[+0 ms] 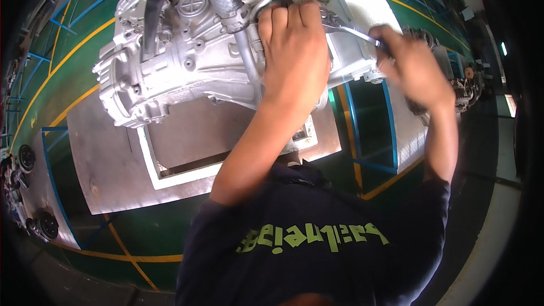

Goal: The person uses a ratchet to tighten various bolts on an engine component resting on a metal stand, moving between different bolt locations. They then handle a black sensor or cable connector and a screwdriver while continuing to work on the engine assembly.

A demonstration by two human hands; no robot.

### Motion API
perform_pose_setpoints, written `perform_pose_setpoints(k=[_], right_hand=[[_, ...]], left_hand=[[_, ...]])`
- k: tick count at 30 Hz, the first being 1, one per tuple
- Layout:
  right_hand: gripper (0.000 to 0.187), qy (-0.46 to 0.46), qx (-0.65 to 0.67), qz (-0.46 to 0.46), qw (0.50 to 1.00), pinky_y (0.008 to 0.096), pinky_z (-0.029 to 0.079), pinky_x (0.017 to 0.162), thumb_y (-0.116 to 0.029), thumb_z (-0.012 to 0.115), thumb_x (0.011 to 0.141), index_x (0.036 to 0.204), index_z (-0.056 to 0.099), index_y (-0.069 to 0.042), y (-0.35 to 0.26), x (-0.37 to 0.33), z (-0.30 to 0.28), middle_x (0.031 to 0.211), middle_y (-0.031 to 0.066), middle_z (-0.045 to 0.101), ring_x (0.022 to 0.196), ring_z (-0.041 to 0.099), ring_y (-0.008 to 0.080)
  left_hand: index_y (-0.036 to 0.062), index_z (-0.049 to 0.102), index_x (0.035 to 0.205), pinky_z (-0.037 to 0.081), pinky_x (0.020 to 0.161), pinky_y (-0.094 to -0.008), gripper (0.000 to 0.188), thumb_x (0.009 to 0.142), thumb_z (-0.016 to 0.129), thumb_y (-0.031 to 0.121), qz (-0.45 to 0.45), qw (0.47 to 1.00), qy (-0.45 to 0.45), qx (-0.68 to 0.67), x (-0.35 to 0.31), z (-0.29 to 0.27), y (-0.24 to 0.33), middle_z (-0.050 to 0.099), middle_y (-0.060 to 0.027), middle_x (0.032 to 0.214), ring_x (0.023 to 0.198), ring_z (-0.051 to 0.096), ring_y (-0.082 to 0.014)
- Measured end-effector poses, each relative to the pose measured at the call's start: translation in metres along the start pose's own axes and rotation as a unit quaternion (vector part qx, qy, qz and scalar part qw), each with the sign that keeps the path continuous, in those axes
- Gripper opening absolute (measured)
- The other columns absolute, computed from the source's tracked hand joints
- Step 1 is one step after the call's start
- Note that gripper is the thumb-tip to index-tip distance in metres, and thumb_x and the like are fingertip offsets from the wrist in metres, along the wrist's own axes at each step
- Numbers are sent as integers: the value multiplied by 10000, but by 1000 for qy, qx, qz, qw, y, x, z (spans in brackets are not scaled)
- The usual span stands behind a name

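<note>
Head view: the silver machine casing stands above the bench, ahead of the person. The left hand is curled over its right portion; the fingertips are hidden, so their grasp cannot be told. The right hand, blurred, has its fingers closed round a metal tool. A white box-shaped part sits near both; its interior is not visible. Bare bench surface extends to the left and near edges; a blue rail stands right of the bench.
</note>
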State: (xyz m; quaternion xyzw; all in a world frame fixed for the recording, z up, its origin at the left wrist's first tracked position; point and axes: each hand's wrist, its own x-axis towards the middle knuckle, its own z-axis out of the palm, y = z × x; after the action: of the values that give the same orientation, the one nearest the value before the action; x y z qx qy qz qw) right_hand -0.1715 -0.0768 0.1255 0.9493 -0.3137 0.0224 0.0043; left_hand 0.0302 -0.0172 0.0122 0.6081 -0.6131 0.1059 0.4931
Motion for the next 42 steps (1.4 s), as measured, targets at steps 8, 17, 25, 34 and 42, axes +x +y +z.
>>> perform_pose_setpoints(k=[8, 17, 25, 34, 42], right_hand=[[364, -39, 198, -36, 979, 352, 494, 926, -245, 762, 935, 1190, 649, -11, 84, 55, 9, 1126, 102, 647, 1023, 625, 227], [402, 115, -19, 21, 993, 395, 590, 670, -340, 714, 955, 1185, 637, -20, -30, -53, 29, 1079, 145, 715, 777, 735, 356], [483, 121, -39, 8, 992, 462, 512, 891, -414, 394, 1115, 1120, 676, -22, 123, 49, 24, 1101, 216, 664, 1031, 620, 437], [462, 80, -65, 115, 988, 502, 512, 800, -391, 463, 1058, 945, 706, -15, 89, 56, 5, 883, 261, 675, 878, 653, 453], [528, 190, -119, -13, 975, 368, 547, 597, -534, 701, 900, 1137, 666, -63, -19, -55, 29, 843, 79, 685, 667, 682, 260]], left_hand=[[-29, 599, 1144, 346, 1115, -484, 351, 809, 685, 30, -22, 1000, 13, -6, 5, 7, 16, 624, -177, 1049, 1077, 552, -344], [-17, 591, 1217, 328, 1133, -490, 433, 803, 703, 38, -10, 1000, -21, -4, 1, 3, 7, 618, -171, 1072, 1090, 547, -341], [-27, 583, 1176, 344, 1094, -492, 409, 819, 752, 79, -5, 1000, 3, 5, 7, 8, 14, 607, -186, 1082, 1074, 542, -360], [-9, 595, 1184, 343, 1092, -480, 385, 838, 740, 77, 12, 1000, 13, -4, 5, 11, 15, 607, -165, 1077, 1088, 538, -344], [18, 598, 1200, 340, 1098, -477, 399, 816, 700, 55, 9, 1000, -25, 8, 1, -2, 4, 601, -160, 1090, 1090, 537, -347]])
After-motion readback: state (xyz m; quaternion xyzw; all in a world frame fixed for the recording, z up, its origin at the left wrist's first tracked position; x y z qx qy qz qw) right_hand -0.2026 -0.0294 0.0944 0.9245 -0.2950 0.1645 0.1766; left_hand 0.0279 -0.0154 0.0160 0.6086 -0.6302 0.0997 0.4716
